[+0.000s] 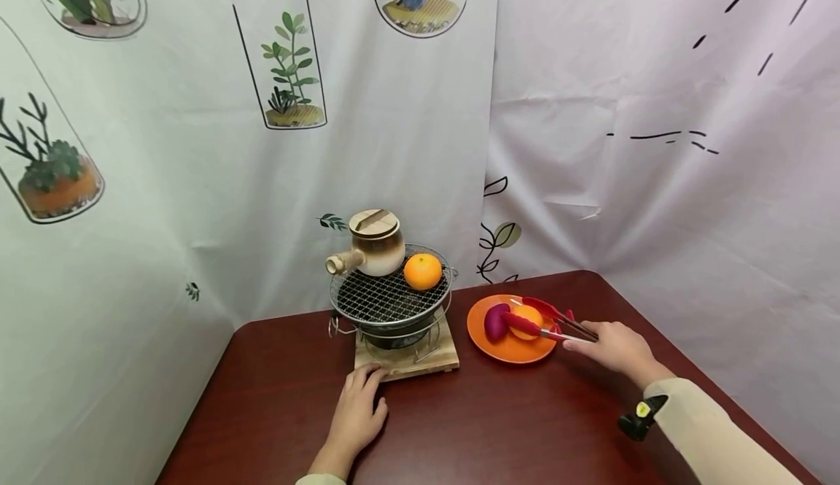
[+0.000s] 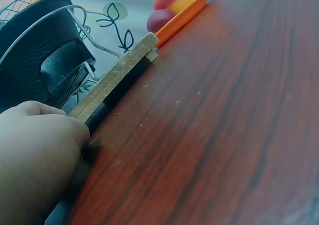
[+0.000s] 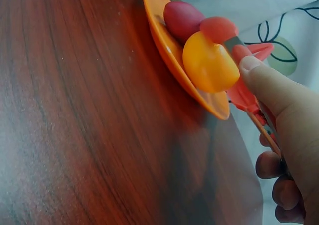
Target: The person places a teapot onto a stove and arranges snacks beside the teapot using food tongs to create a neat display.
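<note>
My right hand (image 1: 620, 350) holds red-tipped tongs (image 1: 523, 324) over an orange plate (image 1: 482, 348). Their tips lie on either side of an orange (image 1: 527, 313) on that plate, and the right wrist view shows one red tip (image 3: 219, 29) against its upper part. Beside this fruit is a smooth, rounded purple piece (image 1: 496, 323). My left hand (image 1: 354, 416) rests its fingertips on the front edge of a wooden board (image 1: 442, 360). On the board stands a round black grill (image 1: 394, 335) with a wire rack (image 1: 374, 299).
A second orange (image 1: 423, 272) and a clay pot (image 1: 387, 253) with a wooden lid and side handle sit on the rack. The dark red table (image 1: 472, 427) meets white printed cloth (image 1: 407, 127) at the back and sides. A black band (image 1: 639, 419) is on the right wrist.
</note>
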Action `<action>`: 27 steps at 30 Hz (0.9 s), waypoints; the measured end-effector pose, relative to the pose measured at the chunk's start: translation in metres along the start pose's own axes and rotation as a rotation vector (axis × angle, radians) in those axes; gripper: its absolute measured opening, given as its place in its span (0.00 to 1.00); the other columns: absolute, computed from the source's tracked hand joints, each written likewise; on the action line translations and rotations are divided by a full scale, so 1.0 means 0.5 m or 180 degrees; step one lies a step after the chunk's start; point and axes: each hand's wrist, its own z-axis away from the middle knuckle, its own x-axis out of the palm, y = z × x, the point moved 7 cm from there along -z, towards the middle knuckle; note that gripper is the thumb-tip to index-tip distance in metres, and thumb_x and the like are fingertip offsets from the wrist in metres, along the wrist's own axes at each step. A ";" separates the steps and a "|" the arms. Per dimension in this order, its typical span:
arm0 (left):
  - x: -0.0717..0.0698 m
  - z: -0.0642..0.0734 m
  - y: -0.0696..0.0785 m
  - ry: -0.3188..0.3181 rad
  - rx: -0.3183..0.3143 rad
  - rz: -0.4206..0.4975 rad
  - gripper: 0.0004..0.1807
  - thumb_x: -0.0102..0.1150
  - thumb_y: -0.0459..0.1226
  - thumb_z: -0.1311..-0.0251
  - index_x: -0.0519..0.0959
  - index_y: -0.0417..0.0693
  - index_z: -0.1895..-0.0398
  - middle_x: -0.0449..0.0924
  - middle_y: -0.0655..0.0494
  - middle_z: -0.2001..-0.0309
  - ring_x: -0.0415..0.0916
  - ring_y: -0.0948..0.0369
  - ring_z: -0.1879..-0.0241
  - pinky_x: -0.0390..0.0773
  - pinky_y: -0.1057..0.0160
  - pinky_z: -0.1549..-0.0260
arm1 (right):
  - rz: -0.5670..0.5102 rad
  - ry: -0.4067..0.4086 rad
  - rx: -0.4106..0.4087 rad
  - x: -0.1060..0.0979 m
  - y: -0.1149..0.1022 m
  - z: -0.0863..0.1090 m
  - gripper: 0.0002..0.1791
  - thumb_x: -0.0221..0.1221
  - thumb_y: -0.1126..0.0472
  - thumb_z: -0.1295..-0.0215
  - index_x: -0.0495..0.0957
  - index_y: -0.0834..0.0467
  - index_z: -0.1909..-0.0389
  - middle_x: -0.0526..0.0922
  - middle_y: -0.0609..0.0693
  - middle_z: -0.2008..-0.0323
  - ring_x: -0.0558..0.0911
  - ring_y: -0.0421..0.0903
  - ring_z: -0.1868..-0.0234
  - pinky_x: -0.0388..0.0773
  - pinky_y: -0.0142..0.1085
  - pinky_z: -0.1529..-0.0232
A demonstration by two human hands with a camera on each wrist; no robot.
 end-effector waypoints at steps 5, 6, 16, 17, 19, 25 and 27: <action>-0.002 -0.004 -0.002 0.0058 0.0044 -0.0016 0.27 0.66 0.30 0.54 0.81 0.48 0.45 0.74 0.49 0.42 0.70 0.45 0.41 0.73 0.44 0.45 | -0.0007 -0.0084 -0.0028 0.004 0.005 0.001 0.49 0.60 0.26 0.43 0.78 0.66 0.38 0.84 0.65 0.50 0.82 0.60 0.54 0.79 0.60 0.58; -0.002 -0.003 -0.003 0.0062 0.0050 -0.0008 0.27 0.67 0.31 0.54 0.81 0.48 0.45 0.75 0.49 0.42 0.70 0.45 0.41 0.73 0.43 0.45 | 0.0010 -0.0092 -0.0048 0.004 0.005 0.002 0.49 0.60 0.26 0.43 0.78 0.66 0.39 0.84 0.65 0.51 0.82 0.60 0.54 0.79 0.61 0.58; 0.002 0.002 -0.002 0.0006 0.0002 0.0035 0.28 0.67 0.31 0.55 0.81 0.50 0.45 0.75 0.50 0.42 0.70 0.46 0.41 0.73 0.43 0.45 | 0.0173 0.0184 -0.0285 0.005 -0.003 0.008 0.47 0.59 0.25 0.44 0.80 0.61 0.39 0.86 0.59 0.56 0.82 0.53 0.62 0.80 0.55 0.63; 0.002 0.002 -0.002 0.0007 0.0001 0.0040 0.28 0.67 0.31 0.55 0.81 0.50 0.45 0.75 0.50 0.42 0.70 0.46 0.41 0.73 0.43 0.45 | 0.0178 0.0201 -0.0301 0.003 -0.005 0.007 0.47 0.59 0.25 0.44 0.80 0.61 0.39 0.86 0.59 0.56 0.82 0.53 0.62 0.80 0.55 0.63; 0.001 0.002 -0.001 0.0016 0.0001 0.0045 0.28 0.67 0.31 0.55 0.81 0.50 0.45 0.75 0.50 0.42 0.70 0.46 0.41 0.73 0.43 0.46 | 0.0194 0.0222 -0.0316 0.000 -0.010 0.004 0.48 0.58 0.24 0.44 0.80 0.61 0.39 0.86 0.59 0.56 0.82 0.53 0.62 0.80 0.54 0.63; 0.001 -0.001 -0.004 -0.0041 -0.0032 0.0028 0.27 0.66 0.31 0.53 0.81 0.50 0.44 0.74 0.50 0.41 0.70 0.46 0.41 0.73 0.43 0.45 | 0.0249 0.0239 -0.0328 -0.013 -0.021 -0.004 0.49 0.58 0.23 0.44 0.79 0.61 0.38 0.86 0.59 0.56 0.82 0.54 0.62 0.80 0.55 0.62; 0.002 -0.002 -0.005 -0.0085 -0.0070 0.0043 0.27 0.66 0.32 0.52 0.80 0.50 0.44 0.74 0.50 0.41 0.69 0.46 0.40 0.73 0.43 0.44 | 0.0253 0.0233 -0.0335 -0.017 -0.025 -0.006 0.49 0.58 0.24 0.44 0.79 0.61 0.38 0.86 0.60 0.56 0.82 0.54 0.62 0.80 0.55 0.62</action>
